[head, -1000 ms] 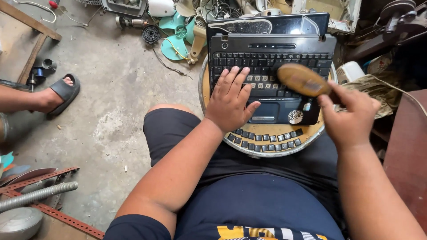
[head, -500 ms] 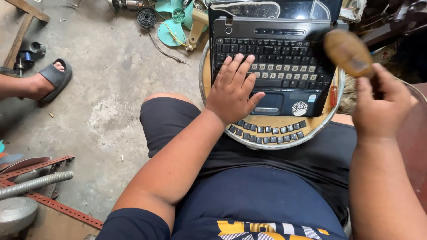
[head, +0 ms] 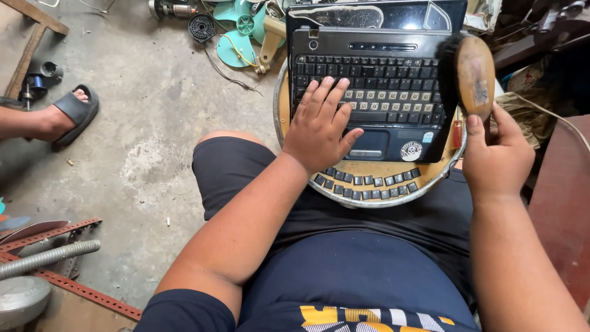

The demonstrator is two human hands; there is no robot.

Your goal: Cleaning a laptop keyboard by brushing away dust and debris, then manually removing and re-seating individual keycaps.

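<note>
An open black laptop lies on a round wooden tray across my lap. My left hand rests flat on the keyboard and palm rest, fingers spread, pinning the laptop down. My right hand grips the handle of a wooden brush with black bristles, held upright at the laptop's right edge, bristles facing the keys. Several loose black keycaps lie in a row on the tray's near rim. Part of the keyboard shows pale bare key spots.
A concrete floor spreads to the left, with teal fan parts, a small motor and wire at the top. Another person's sandalled foot is at left. Red slotted metal strips and a flexible hose lie at lower left.
My right hand has lifted the brush off the keyboard and swung it to the laptop's right edge, upright. My left hand stays on the keyboard. The camera has tilted closer.
</note>
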